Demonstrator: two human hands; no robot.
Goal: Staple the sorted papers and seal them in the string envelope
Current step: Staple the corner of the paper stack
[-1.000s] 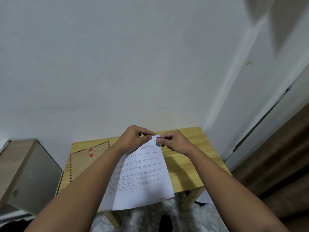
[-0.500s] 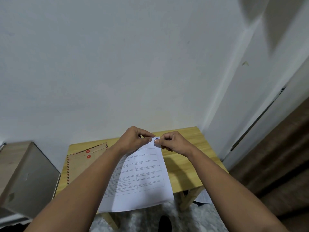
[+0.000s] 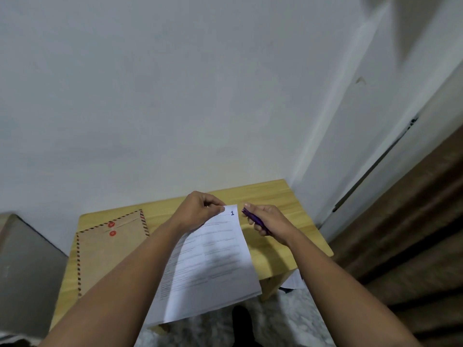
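A stack of white printed papers point(image 3: 213, 266) lies on the small wooden table point(image 3: 280, 196), its near end hanging over the front edge. The top sheet shows a "1" at its far right corner. My left hand point(image 3: 200, 209) pinches the far edge of the papers. My right hand point(image 3: 268, 221) holds a small purple stapler point(image 3: 253, 219) just right of that corner, apart from the sheets. A brown string envelope point(image 3: 110, 251) with a striped border and two red discs lies flat on the table's left side.
A white wall stands right behind the table. A grey-and-wood box or cabinet point(image 3: 27, 271) sits to the left. A door frame point(image 3: 375, 159) and brown curtain point(image 3: 413, 234) are at the right. A loose sheet point(image 3: 293, 284) lies on the light floor under the table's right edge.
My right hand has pulled the stapler away to the right from the papers' top corner, uncovering the "1". My left hand keeps its pinch on the far edge.
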